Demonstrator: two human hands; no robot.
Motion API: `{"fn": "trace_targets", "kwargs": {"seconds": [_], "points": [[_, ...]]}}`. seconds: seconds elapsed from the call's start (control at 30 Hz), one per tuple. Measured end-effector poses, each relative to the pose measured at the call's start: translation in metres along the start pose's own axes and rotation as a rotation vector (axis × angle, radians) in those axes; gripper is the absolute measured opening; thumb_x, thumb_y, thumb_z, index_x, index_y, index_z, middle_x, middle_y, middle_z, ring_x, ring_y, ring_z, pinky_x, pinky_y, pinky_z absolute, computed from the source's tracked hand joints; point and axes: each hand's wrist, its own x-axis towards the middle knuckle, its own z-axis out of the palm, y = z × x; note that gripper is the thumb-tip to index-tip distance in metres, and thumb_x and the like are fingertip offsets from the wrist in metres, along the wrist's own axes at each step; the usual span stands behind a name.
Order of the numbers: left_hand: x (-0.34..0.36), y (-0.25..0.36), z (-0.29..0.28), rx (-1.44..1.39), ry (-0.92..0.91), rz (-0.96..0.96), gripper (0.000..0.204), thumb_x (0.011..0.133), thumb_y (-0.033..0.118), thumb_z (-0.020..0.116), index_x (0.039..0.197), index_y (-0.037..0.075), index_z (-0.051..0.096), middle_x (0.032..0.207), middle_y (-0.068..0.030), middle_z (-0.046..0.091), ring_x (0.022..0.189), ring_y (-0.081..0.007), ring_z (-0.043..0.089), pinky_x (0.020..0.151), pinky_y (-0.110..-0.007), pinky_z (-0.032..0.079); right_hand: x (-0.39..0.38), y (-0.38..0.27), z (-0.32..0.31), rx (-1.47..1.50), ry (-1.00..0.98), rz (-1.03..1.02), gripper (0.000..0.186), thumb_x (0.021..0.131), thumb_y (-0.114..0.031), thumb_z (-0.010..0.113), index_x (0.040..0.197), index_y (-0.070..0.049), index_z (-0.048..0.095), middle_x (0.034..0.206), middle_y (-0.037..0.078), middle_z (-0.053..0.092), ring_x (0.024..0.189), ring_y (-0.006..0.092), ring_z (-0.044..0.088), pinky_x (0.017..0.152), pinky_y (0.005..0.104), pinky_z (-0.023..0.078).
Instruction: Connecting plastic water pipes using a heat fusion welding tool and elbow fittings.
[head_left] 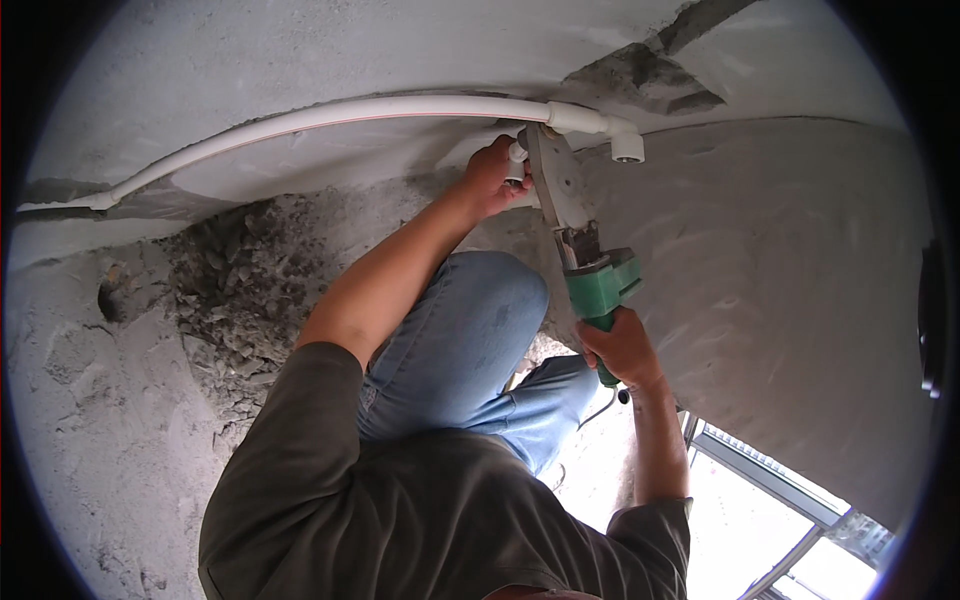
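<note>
Green tool (603, 284) is sitting just right of middle of frame, between both hands. Right hand (624, 348), below, is wrapping around its handle (607, 377). Left hand (490, 180), upper middle, is pinching small white fitting (516, 170) beside tool's flat grey plate (562, 180). White pipe (330, 114) is running across top, above both hands, ending in white elbow piece (627, 143) right of plate.

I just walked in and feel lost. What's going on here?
A person works at a wall. Their right grip holds a green tool; their left grip holds a small white fitting close beside the tool's flat grey plate, contact unclear. A white pipe runs along the wall, ending in a white elbow.
</note>
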Motion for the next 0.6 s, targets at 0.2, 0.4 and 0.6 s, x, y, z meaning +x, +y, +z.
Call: {"fn": "trace_targets", "kwargs": {"seconds": [0.2, 0.4, 0.6], "points": [[-0.008, -0.002, 0.008, 0.13, 0.099, 0.122, 0.027, 0.1, 0.027, 0.039, 0.094, 0.007, 0.055, 0.073, -0.0081, 0.055, 0.055, -0.021, 0.051, 0.048, -0.032, 0.037, 0.008, 0.009, -0.003, 0.02, 0.049, -0.007, 0.021, 0.083, -0.016, 0.066, 0.068, -0.004, 0.057, 0.053, 0.003, 0.054, 0.044, 0.0108, 0.051, 0.044, 0.0281, 0.041], [-0.005, -0.009, 0.007, 0.172, 0.141, 0.181, 0.026, 0.1, 0.028, 0.04, 0.092, 0.009, 0.057, 0.074, -0.0062, 0.057, 0.057, -0.0196, 0.053, 0.052, -0.032, 0.039, 0.015, 0.022, 0.022, 0.014, 0.14, 0.015, 0.026, 0.082, -0.019, 0.067, 0.068, 0.001, 0.058, 0.052, 0.006, 0.057, 0.046, 0.0135, 0.058, 0.047, 0.0309, 0.047], [-0.017, -0.007, -0.006, 0.545, 0.0, 0.532, 0.025, 0.098, 0.027, 0.041, 0.094, 0.009, 0.058, 0.075, -0.0061, 0.058, 0.061, -0.019, 0.055, 0.052, -0.031, 0.04, 0.014, 0.021, 0.022, -0.056, 0.143, 0.043, 0.028, 0.08, -0.021, 0.068, 0.071, 0.004, 0.058, 0.054, 0.009, 0.059, 0.048, 0.0166, 0.062, 0.049, 0.0326, 0.049]]}}
